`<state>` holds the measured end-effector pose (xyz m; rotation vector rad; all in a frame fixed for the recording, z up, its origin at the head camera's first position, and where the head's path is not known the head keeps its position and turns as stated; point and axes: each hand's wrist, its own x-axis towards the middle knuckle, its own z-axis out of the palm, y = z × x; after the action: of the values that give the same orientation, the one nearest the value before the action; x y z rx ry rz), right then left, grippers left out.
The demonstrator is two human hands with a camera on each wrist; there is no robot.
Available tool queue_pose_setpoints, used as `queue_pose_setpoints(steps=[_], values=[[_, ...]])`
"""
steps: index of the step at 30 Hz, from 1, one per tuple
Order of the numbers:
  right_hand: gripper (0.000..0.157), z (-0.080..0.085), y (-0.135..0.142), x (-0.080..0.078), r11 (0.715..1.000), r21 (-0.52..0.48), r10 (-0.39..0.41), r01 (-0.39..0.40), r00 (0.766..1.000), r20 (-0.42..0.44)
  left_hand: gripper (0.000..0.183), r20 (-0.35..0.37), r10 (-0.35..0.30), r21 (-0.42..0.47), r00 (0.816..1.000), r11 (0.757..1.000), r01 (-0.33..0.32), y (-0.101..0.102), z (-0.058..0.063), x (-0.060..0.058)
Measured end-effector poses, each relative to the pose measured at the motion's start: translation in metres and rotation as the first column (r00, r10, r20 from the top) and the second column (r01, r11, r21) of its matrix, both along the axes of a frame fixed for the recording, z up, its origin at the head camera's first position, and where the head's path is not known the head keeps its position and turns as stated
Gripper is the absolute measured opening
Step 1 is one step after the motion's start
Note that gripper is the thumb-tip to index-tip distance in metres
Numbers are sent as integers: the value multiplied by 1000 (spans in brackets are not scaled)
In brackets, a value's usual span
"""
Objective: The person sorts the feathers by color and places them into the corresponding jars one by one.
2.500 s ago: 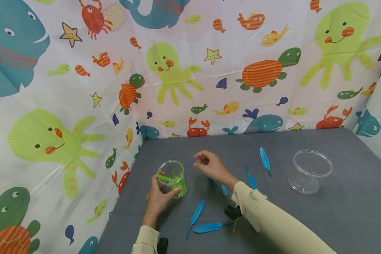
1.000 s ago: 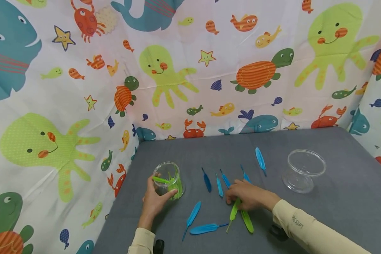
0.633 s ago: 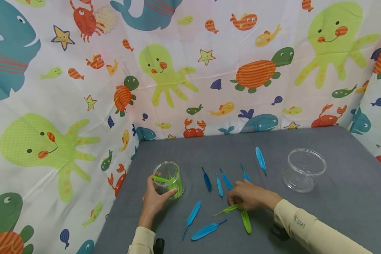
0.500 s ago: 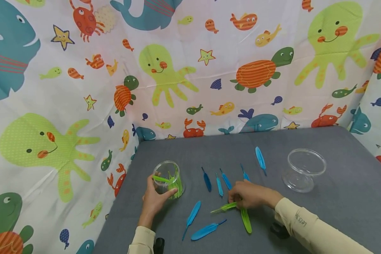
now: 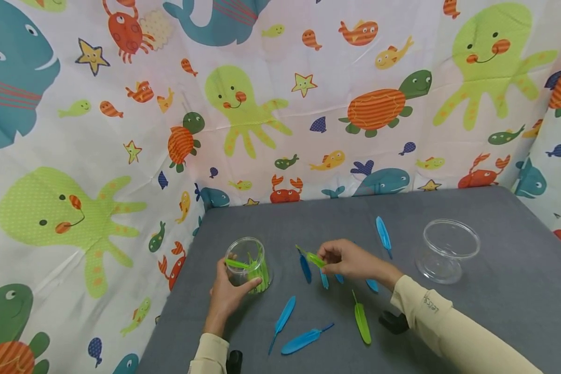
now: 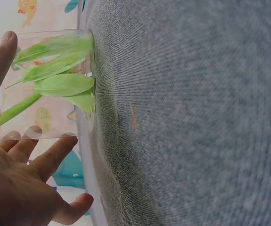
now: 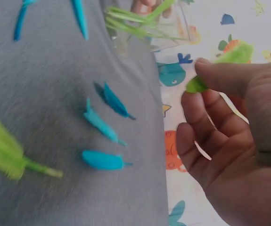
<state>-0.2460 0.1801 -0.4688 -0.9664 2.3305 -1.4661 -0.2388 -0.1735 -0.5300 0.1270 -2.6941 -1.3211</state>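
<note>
Fingers and thumb of my left hand (image 5: 226, 301) wrap round a clear jar (image 5: 244, 253) standing on the left of the table. Several green feathers (image 6: 62, 84) stand inside the jar, one leaning across near its rim. My right hand (image 5: 350, 261) pinches another green feather (image 5: 314, 258) between thumb and fingertips, raised over the blue feathers and pointing toward the jar. In the right wrist view, part of the held feather (image 7: 236, 52) shows beyond the thumb. One green feather (image 5: 362, 324) lies on the table below my right hand.
Several blue feathers lie scattered on the grey table (image 5: 449, 327), among them a dark blue feather (image 5: 305, 267), a front blue feather (image 5: 301, 343) and a back blue feather (image 5: 383, 232). A clear footed bowl (image 5: 451, 244) stands on the right. A printed curtain (image 5: 271, 47) encloses the table.
My right hand picks a green feather off the table, lifts it and carries it leftward toward the jar. A front blue feather has turned slightly. My left hand stays on the jar.
</note>
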Motion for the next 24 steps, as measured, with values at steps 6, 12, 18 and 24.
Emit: queue_pose_setpoints(steps=[6, 12, 18, 24], values=[[10, 8, -17, -11, 983, -94, -156, 161, 986, 60, 104, 1, 7, 4, 1000, 1000, -7, -1, 2, 1], [15, 17, -43, -20, 952, -177, -243, 249, 968, 59, 103, -23, -3, 26, 1000, 1000, 4, -1, 2, 0], [16, 22, -74, -28, 940, -246, -226, 235, 972, 65, 101, -39, -3, 28, 999, 1000, 4, -1, 0, 1], [19, 26, -106, -33, 937, -269, -213, 222, 975, 64, 99, -33, -10, 27, 999, 1000, 11, 0, -1, 1]])
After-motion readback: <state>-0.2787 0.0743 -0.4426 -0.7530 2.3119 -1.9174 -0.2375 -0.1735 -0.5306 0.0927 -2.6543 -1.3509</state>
